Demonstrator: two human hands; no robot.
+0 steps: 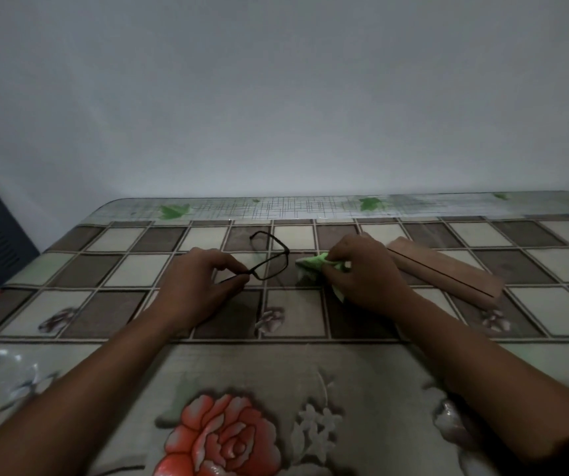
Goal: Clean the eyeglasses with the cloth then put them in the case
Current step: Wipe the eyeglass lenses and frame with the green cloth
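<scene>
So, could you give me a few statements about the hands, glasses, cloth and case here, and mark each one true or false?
1. The left hand pinches the eyeglasses by the frame. True.
2. The right hand holds a blue cloth. False: the cloth is green.
3. The case lies on the table to the right of both hands. True.
4. The eyeglasses are already inside the case. False: they are outside it, in the left hand's grip.

Left hand (204,286), right hand (365,273) — two; eyeglasses (272,267), cloth (314,262), case (448,273) — one each
</scene>
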